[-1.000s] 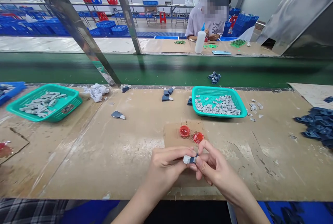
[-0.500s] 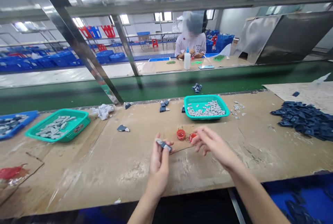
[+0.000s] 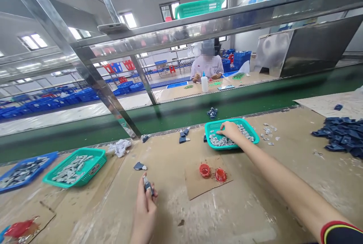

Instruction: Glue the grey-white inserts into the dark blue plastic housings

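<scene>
My left hand (image 3: 145, 202) is closed around a small dark blue and grey plastic part (image 3: 147, 186), held over the near side of the table. My right hand (image 3: 229, 130) reaches into the green basket (image 3: 211, 146), its fingers bent together among small light grey plastic pieces (image 3: 222, 140). Whatever lies between those fingertips is hidden. Two small red cups (image 3: 204, 170) stand on a cardboard square (image 3: 195, 189) between my hands. Just beyond the left hand rests another dark blue and grey part (image 3: 139, 166).
A second green basket (image 3: 98, 159) with grey pieces and a blue tray (image 3: 51, 157) are at left. Dark blue parts (image 3: 340, 136) are heaped at right. Crumpled white paper (image 3: 120, 147) lies near a metal post (image 3: 124, 119). Across the green belt (image 3: 176, 115) sits a person (image 3: 208, 66).
My right hand has moved from beside the red cups forward into the green basket. The left hand, still holding its part, has shifted left. The view has tilted upward.
</scene>
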### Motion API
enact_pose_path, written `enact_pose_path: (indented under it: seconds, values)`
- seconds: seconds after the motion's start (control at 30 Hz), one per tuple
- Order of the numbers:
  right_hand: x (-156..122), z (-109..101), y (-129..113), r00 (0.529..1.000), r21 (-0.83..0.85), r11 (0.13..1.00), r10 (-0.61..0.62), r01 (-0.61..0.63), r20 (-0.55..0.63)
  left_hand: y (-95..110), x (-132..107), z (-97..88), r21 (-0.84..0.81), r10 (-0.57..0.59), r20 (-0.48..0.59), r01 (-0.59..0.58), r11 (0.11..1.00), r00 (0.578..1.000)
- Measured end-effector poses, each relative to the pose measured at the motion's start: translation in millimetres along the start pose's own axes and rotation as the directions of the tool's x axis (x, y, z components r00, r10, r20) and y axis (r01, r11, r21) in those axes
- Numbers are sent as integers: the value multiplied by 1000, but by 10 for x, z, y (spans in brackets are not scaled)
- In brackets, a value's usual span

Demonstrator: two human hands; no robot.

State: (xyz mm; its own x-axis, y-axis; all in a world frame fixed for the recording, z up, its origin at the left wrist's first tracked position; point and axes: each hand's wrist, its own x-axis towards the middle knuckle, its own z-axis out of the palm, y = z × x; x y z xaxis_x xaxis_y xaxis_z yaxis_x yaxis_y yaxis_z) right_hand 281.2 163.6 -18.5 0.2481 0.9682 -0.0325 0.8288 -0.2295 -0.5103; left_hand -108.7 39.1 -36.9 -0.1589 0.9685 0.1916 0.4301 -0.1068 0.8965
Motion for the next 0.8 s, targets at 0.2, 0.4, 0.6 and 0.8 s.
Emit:
enact_pose_path:
  seconds: [0.2,0.4,0.6,0.8]
  values:
    - [157,53,39,988,-154,986,88,-68,125,-151,320,-197,680,240,158,-282,677,958]
    - [103,103,-113,984,-207,976,106,-75,141,191,664,122,854,279,215,-319,411,936]
    - [-16,193,-319,994,-129,988,94,-86,62,492,1106,753,679,346,475,-587,440,809]
    - [-442,-123,-225,998,141,990,-1,10,-62,563,1367,1179,539,327,560,-635,554,761]
